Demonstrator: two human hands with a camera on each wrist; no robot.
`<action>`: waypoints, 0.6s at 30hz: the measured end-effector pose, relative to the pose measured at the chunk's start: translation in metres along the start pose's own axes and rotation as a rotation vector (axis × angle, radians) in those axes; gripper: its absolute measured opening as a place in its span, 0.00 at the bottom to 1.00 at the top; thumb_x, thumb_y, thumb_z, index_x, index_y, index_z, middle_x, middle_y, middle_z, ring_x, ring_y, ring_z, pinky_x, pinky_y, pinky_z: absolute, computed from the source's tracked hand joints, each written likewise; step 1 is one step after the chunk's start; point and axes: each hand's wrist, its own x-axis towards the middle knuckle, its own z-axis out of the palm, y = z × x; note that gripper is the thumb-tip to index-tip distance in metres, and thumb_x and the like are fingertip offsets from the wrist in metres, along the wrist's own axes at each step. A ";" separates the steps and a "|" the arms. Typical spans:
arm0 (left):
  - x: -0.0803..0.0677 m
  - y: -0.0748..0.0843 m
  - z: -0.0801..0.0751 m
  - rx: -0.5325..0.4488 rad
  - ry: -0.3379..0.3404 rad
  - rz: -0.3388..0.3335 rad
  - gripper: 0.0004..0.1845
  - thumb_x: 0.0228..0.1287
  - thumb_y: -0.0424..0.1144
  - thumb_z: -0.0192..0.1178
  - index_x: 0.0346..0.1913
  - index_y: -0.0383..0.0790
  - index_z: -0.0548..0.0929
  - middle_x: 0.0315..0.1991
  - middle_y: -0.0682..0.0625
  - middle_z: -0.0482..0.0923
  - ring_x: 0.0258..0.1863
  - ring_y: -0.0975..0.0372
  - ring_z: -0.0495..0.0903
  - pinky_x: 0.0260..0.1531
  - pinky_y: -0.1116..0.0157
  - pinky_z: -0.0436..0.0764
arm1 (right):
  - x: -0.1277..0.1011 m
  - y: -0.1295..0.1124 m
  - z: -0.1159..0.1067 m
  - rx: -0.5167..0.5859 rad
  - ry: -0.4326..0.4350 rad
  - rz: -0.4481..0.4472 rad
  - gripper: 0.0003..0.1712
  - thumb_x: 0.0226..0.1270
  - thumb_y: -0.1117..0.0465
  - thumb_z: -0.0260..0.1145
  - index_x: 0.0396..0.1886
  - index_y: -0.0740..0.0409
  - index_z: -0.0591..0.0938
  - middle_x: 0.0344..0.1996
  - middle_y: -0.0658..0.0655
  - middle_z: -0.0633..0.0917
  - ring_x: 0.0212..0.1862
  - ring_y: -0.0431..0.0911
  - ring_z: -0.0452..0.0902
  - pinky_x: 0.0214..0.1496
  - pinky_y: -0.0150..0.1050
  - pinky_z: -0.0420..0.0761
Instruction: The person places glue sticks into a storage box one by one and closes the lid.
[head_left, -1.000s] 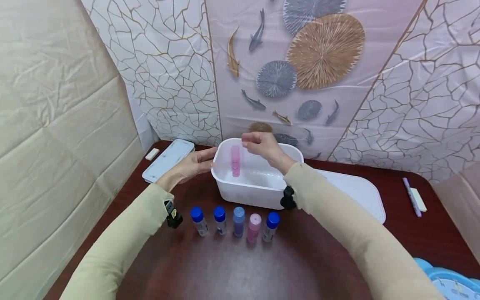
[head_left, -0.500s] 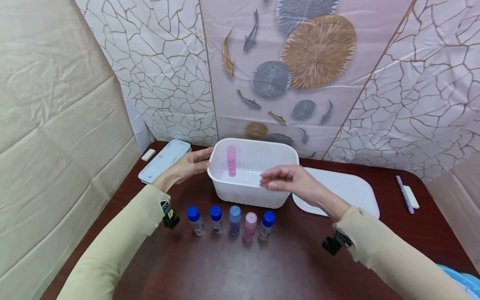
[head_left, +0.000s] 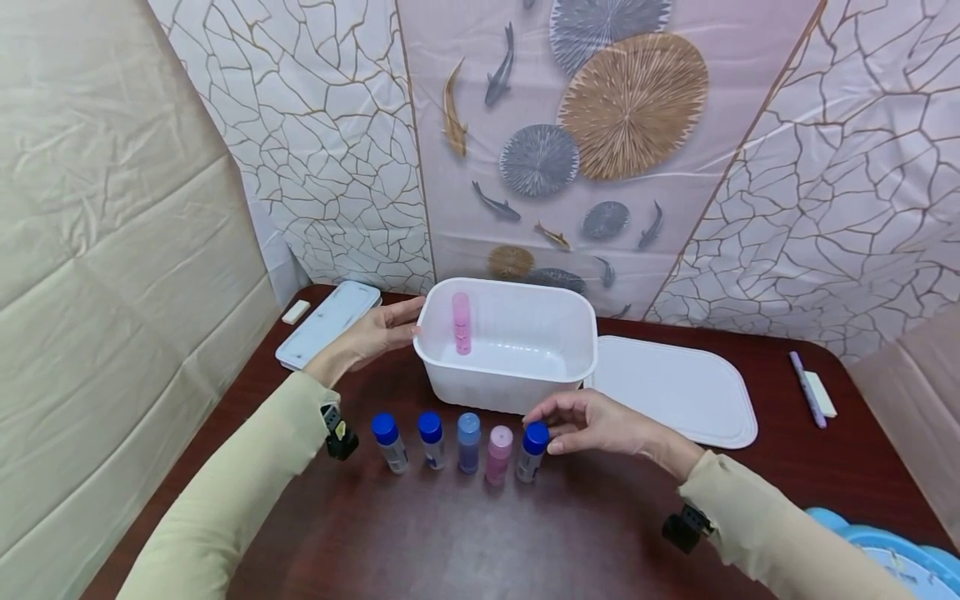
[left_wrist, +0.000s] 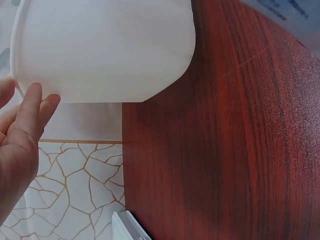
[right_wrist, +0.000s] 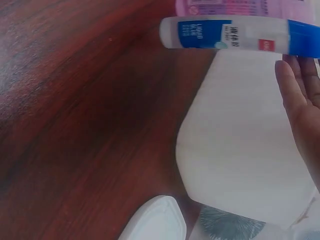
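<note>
A white plastic bin (head_left: 480, 379) stands at the back of the table with a pink glue bottle (head_left: 461, 323) upright inside, near its left end. My left hand (head_left: 378, 333) rests extended fingers against the bin's left side; the left wrist view shows the fingertips (left_wrist: 35, 92) at its wall. In front, several glue bottles stand in a row. Around the blue cap of the rightmost liquid glue bottle (right_wrist: 245, 36), my right hand (head_left: 600, 425) has its thumb and fingers spread, not visibly gripping. Left of that bottle is another pink glue bottle (head_left: 498, 457), then a light-blue glue bottle (head_left: 468, 442).
Two more blue-capped bottles, the inner one (head_left: 432, 442) and the leftmost (head_left: 390, 442), end the row. A white lid (head_left: 675, 387) lies right of the bin. Further off are a white case (head_left: 330, 323), an eraser (head_left: 296, 312), a purple marker (head_left: 807, 387) and a blue object (head_left: 877, 537).
My right hand has come out from over the bin, moving right and toward me, down to the rightmost blue-capped bottle. The left hand stays at the bin's side.
</note>
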 end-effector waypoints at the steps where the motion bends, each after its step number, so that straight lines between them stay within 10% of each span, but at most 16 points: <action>1: 0.000 0.000 0.000 -0.001 0.005 -0.002 0.33 0.68 0.27 0.51 0.73 0.34 0.51 0.73 0.39 0.51 0.70 0.49 0.57 0.65 0.54 0.66 | 0.001 0.001 0.001 -0.004 0.003 0.006 0.26 0.60 0.66 0.67 0.56 0.74 0.72 0.53 0.74 0.75 0.50 0.43 0.80 0.54 0.36 0.80; 18: 0.000 0.000 0.000 -0.014 0.005 -0.002 0.32 0.68 0.27 0.51 0.72 0.35 0.54 0.72 0.40 0.54 0.70 0.50 0.59 0.63 0.56 0.67 | -0.007 -0.034 -0.015 -0.200 0.111 -0.125 0.17 0.61 0.69 0.65 0.50 0.73 0.78 0.40 0.51 0.86 0.38 0.38 0.81 0.40 0.34 0.83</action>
